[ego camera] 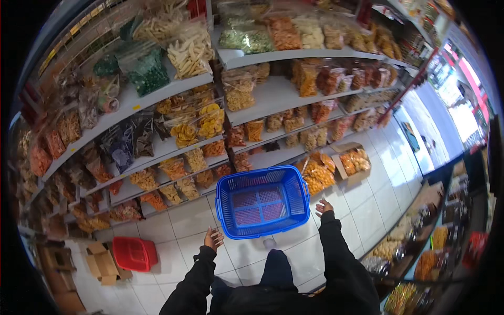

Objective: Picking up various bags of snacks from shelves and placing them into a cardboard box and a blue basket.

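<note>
A blue plastic basket (296, 197) with slotted walls lies in front of me, between my two hands. Nothing lies inside it; something pinkish shows through its mesh bottom. Whether it rests flat on the floor, I cannot tell. Just off its near left corner is my left hand (213, 238), palm turned up, fingers apart and holding nothing. On the other side, a little away from the right wall, my right hand (324, 206) is likewise bare with spread fingers. One of my feet (269, 244) shows at the basket's near edge.
Shelves (271, 98) packed with bagged snacks run along the far side. Bags of orange snacks (317, 177) and an open cardboard box (352, 162) stand on the tiles to the right. At left are a red basket (134, 254) and a carton (103, 263). A display rack (409, 252) flanks my right.
</note>
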Tool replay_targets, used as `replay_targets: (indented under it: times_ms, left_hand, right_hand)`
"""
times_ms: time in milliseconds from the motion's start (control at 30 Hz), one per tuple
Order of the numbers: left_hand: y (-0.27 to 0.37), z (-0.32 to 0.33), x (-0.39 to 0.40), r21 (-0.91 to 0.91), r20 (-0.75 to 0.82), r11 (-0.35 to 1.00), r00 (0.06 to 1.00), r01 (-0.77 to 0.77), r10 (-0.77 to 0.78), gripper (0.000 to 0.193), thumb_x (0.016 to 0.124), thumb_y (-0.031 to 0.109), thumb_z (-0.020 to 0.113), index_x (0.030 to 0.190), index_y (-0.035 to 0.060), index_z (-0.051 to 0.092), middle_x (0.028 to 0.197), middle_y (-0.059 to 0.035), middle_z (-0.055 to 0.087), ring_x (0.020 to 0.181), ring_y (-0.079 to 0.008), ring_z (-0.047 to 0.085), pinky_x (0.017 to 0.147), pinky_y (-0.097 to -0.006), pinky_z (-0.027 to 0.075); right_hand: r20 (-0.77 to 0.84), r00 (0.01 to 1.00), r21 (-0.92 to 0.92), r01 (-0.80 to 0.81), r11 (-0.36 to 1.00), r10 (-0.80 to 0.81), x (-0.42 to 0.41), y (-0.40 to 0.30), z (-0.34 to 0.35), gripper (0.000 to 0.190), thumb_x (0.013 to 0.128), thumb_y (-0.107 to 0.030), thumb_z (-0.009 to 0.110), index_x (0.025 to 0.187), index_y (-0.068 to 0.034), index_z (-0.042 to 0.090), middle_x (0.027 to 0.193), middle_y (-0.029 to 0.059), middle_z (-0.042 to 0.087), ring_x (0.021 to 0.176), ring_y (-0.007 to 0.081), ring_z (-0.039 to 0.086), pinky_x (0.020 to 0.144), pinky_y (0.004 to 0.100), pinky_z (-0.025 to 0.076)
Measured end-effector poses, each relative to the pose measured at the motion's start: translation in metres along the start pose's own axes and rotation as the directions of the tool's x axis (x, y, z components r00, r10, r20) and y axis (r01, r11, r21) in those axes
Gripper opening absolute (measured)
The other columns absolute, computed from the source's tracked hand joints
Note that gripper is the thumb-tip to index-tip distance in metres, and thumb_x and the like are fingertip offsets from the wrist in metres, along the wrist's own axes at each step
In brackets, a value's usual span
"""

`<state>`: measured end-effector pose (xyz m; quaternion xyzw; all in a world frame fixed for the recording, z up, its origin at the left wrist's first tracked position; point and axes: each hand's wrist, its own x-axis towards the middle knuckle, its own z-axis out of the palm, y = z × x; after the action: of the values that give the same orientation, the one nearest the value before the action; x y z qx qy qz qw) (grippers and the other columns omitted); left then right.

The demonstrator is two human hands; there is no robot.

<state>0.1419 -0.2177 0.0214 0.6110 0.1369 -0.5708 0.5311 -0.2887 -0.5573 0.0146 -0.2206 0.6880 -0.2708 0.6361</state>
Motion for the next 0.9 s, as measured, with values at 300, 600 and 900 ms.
replay_targets:
  times_ms: [300,600,900]
  left_hand:
    - [-0.048,0.063,0.080,-0.611,0.200,0.788,0.948,-0.075,0.246,0.067,0.088,0.053,0.037,0.133,0.0025,0.032,0.124,-0.0190,0.047,0.111,-0.0338,0.048,0.098,-0.0446,0.038]
    - [-0.127,0.034,0.124,-0.449,0.115,0.843,0.917,-0.295,0.382,0.046,0.090,0.039,0.042,0.121,0.0066,0.050,0.112,-0.0145,0.055,0.104,-0.0298,0.053,0.091,-0.0428,0.045]
    - [-0.154,-0.067,0.094,-0.435,-0.068,0.812,0.914,-0.389,0.401,0.044,0.090,0.038,0.043,0.120,0.0070,0.051,0.113,-0.0140,0.055,0.104,-0.0297,0.053,0.090,-0.0433,0.046]
  right_hand:
    - [0.413,0.903,-0.090,-0.089,0.992,0.118,0.173,0.053,0.016,0.045,0.087,-0.046,0.046,0.117,-0.013,0.053,0.097,0.0117,0.062,0.084,0.0248,0.060,0.068,0.0406,0.051]
    - [0.399,0.883,-0.262,-0.149,0.953,0.248,0.184,0.095,0.072,0.044,0.087,-0.046,0.045,0.115,-0.013,0.053,0.097,0.0118,0.062,0.084,0.0250,0.060,0.068,0.0413,0.051]
    - [0.414,0.833,-0.473,-0.147,0.869,0.366,0.129,0.150,0.121,0.044,0.087,-0.046,0.045,0.113,-0.013,0.054,0.097,0.0119,0.061,0.083,0.0251,0.060,0.069,0.0420,0.050]
